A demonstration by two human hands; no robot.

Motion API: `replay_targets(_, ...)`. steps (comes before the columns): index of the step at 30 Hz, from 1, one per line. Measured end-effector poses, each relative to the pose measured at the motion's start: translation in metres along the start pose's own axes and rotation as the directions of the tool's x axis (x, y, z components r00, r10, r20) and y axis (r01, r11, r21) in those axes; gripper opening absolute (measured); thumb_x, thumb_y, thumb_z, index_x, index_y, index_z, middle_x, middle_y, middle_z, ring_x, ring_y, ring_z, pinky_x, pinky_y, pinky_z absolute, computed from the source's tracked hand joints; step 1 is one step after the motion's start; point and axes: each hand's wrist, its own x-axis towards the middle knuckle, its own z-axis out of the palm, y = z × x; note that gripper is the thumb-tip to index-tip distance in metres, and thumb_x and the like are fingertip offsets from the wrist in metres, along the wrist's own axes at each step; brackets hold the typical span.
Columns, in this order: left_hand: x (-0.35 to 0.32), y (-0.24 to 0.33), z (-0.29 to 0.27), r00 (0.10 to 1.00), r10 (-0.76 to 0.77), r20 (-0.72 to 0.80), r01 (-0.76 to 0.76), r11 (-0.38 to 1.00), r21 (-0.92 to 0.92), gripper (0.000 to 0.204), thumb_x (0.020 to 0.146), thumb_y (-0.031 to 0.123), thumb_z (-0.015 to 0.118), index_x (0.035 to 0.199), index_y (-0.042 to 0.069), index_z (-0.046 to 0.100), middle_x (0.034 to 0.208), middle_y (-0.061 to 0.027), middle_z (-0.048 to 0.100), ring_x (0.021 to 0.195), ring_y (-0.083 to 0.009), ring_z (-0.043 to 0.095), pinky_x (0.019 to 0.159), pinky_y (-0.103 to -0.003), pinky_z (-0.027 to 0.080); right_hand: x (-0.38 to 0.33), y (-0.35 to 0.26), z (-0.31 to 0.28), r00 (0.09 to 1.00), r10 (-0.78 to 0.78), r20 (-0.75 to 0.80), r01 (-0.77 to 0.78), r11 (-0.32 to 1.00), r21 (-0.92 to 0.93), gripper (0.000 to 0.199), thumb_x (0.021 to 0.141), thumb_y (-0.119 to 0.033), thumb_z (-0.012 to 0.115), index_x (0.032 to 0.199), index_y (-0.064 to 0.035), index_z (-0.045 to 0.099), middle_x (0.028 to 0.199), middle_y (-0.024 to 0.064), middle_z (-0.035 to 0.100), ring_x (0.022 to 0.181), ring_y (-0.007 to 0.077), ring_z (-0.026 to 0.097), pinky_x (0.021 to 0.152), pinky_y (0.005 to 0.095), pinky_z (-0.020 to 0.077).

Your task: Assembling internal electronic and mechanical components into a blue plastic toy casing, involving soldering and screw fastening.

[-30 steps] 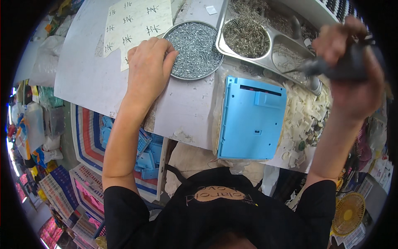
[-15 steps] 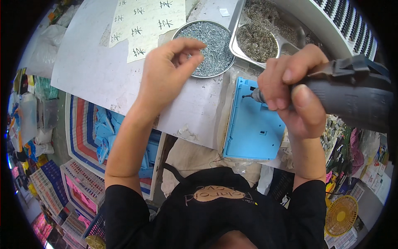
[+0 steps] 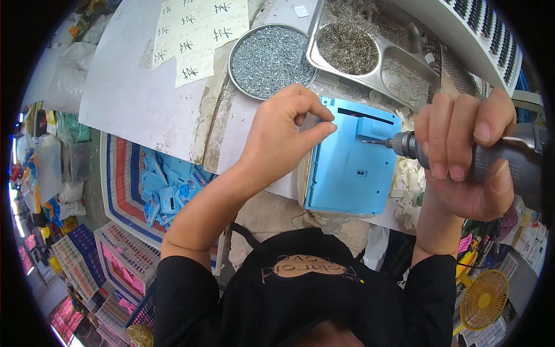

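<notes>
My right hand (image 3: 462, 144) is wrapped round a dark grey electric screwdriver (image 3: 409, 144) held sideways, its thin bit pointing left above a light blue plastic panel (image 3: 344, 188). The panel lies on the table in front of me, showing a long slot, a raised block and several small holes. Near its upper left corner is my left hand (image 3: 280, 130), thumb and forefinger pinched. Anything between those fingertips is too small to make out. Just beyond the left hand, small silver screws (image 3: 272, 61) fill a round metal dish (image 3: 232, 74).
A steel compartment tray (image 3: 384, 89) with small metal springs (image 3: 347, 49) stands behind the panel. Blue plastic parts (image 3: 167, 188) fill a striped container (image 3: 118, 191) at left. White pieces (image 3: 406, 191) lie right of the panel. A yellow fan (image 3: 484, 298) is at lower right.
My left hand has moved from the screw dish to the panel's upper left corner, still pinched. The screwdriver has shifted right, and the view has shifted slightly.
</notes>
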Motion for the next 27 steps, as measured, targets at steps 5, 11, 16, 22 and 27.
replay_targets(5,-0.003,0.002,0.000,0.999,-0.035,-0.005,0.035,0.999,0.006,0.012,0.076,0.006,0.076,0.087,0.002,0.074,0.085,-0.0044,0.061,0.067,-0.0130,0.046,0.064,-0.029,0.043,-0.006,-0.002,-0.002,1.000,-0.019,-0.001,0.019,1.000,0.002,0.027,0.096,-0.034,0.059,0.107,-0.0124,0.047,0.072,-0.0050,0.051,0.066,0.0075,0.049,0.067,0.0253,0.0378)
replay_targets(11,-0.007,0.006,0.000,0.993,0.109,-0.048,-0.102,0.984,0.144,0.023,0.073,0.006,0.078,0.096,0.004,0.072,0.089,-0.0063,0.063,0.073,-0.0171,0.055,0.067,-0.031,0.046,-0.009,-0.004,-0.006,0.999,-0.039,0.027,0.039,0.999,-0.004,0.027,0.096,-0.034,0.060,0.107,-0.0133,0.047,0.072,-0.0056,0.052,0.065,0.0076,0.049,0.067,0.0255,0.0379)
replay_targets(16,-0.032,0.038,0.011,0.974,0.224,0.044,-0.228,0.961,0.153,0.029,0.074,0.006,0.081,0.101,0.003,0.070,0.094,-0.0092,0.066,0.080,-0.0211,0.063,0.067,-0.032,0.049,-0.007,-0.014,0.014,0.999,-0.020,-0.049,0.020,1.000,0.016,0.025,0.096,-0.033,0.060,0.106,-0.0146,0.046,0.070,-0.0064,0.051,0.064,0.0074,0.050,0.067,0.0255,0.0383)
replay_targets(22,-0.043,0.018,0.011,0.840,0.542,-0.034,-0.524,0.826,0.207,0.016,0.079,0.009,0.076,0.091,0.005,0.066,0.081,-0.0083,0.063,0.072,-0.0289,0.063,0.062,-0.039,0.049,-0.008,-0.007,0.044,0.971,-0.151,-0.185,0.165,0.984,0.062,0.025,0.091,-0.025,0.065,0.100,-0.0133,0.044,0.063,-0.0054,0.049,0.056,0.0084,0.049,0.058,0.0251,0.0376)
replay_targets(27,-0.054,0.015,0.010,0.869,0.494,-0.027,-0.467,0.836,0.288,0.024,0.085,0.025,0.070,0.075,0.009,0.054,0.075,-0.0065,0.055,0.068,-0.0277,0.058,0.060,-0.042,0.045,-0.026,-0.001,0.041,0.932,-0.126,-0.340,0.217,0.944,0.246,0.023,0.091,-0.021,0.061,0.096,-0.0093,0.042,0.061,-0.0040,0.042,0.057,0.0073,0.039,0.065,0.0259,0.0318)
